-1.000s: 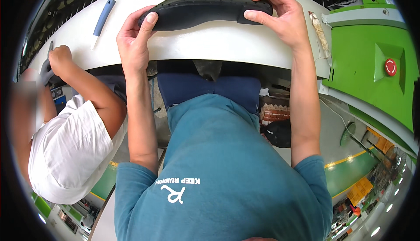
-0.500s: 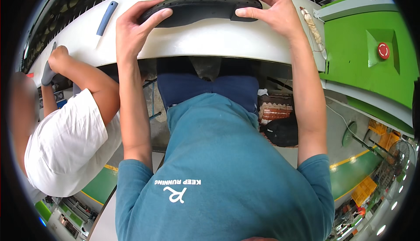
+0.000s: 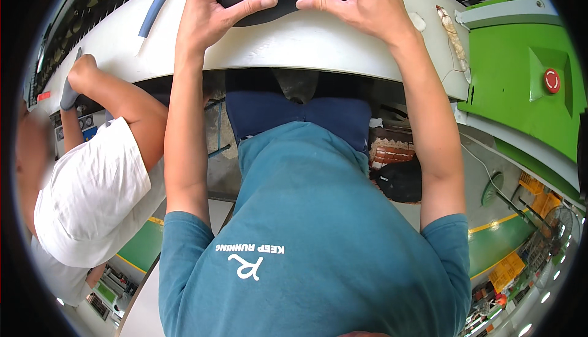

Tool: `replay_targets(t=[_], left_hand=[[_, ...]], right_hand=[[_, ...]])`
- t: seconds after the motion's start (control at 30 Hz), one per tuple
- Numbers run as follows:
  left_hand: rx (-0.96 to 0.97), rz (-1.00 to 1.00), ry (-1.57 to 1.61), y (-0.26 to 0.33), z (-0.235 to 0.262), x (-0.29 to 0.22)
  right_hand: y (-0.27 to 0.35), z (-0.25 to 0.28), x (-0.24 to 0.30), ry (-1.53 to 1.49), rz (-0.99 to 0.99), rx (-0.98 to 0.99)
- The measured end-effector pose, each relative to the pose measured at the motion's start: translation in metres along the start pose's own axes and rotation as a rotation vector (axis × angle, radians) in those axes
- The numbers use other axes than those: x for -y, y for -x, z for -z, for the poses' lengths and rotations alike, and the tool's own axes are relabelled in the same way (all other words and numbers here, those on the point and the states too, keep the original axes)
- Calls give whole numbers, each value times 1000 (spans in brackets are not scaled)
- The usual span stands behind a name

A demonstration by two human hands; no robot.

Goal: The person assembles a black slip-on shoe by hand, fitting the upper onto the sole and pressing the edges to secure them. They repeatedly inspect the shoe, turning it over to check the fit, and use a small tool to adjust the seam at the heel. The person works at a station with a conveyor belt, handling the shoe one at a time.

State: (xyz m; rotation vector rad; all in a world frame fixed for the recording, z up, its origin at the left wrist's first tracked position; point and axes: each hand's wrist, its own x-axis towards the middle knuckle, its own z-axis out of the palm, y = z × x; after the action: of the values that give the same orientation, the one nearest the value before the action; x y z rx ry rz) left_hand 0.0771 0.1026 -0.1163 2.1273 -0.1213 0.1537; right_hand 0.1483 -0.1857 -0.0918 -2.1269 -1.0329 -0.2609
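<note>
A black shoe (image 3: 275, 6) with a smooth dark sole and a dotted side edge is up at the far side of the white table, partly cut off by the top of the view. My left hand (image 3: 211, 15) grips its left end, thumb laid on the sole and fingers behind. Closed on the right part is my right hand (image 3: 370, 6), its thumb also pressed to the sole, pointing toward the other thumb. The fingers behind the shoe are partly hidden, and so is its upper.
The curved white table (image 3: 288, 49) carries a blue-handled knife (image 3: 154, 14) at left and a whitish, wrapped stick-like item (image 3: 452, 36) at right. A green machine (image 3: 505, 55) with a red button (image 3: 552, 80) adjoins on the right. A co-worker in a white shirt (image 3: 98, 190) sits at left.
The shoe has shifted toward the top edge of the view and shows less. My right hand has moved inward along it, bringing both thumbs closer together.
</note>
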Motion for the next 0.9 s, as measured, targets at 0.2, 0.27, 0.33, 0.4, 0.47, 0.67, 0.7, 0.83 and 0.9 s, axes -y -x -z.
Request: replay_targets(t=[0.2,0.27,0.33,0.4,0.47,0.67,0.7,0.83,0.9], left_hand=[[-36,-13,4,0,-3,3],[-47,-2,11,-1,-4,3],[-61,7,11,0,-4,0],[-73,10,5,1,-5,-3],[-93,-15,23,1,-6,-5],[-117,-39,37,1,-6,-3],[-111,-34,54,0,-8,-4],[-90,-20,34,1,-5,-5],[-82,11,36,-2,-5,-7]], right_hand=[[-6,3,0,4,12,19],[-7,4,0,-42,-8,27],[-11,7,3,-33,-36,56],[-13,8,4,-31,-56,74],[-14,8,3,-38,-70,82],[-16,5,10,-69,-388,190],[-12,2,1,-93,-332,149],[-14,-1,-7,-86,-380,178],[-12,-1,-10,-90,-359,165]])
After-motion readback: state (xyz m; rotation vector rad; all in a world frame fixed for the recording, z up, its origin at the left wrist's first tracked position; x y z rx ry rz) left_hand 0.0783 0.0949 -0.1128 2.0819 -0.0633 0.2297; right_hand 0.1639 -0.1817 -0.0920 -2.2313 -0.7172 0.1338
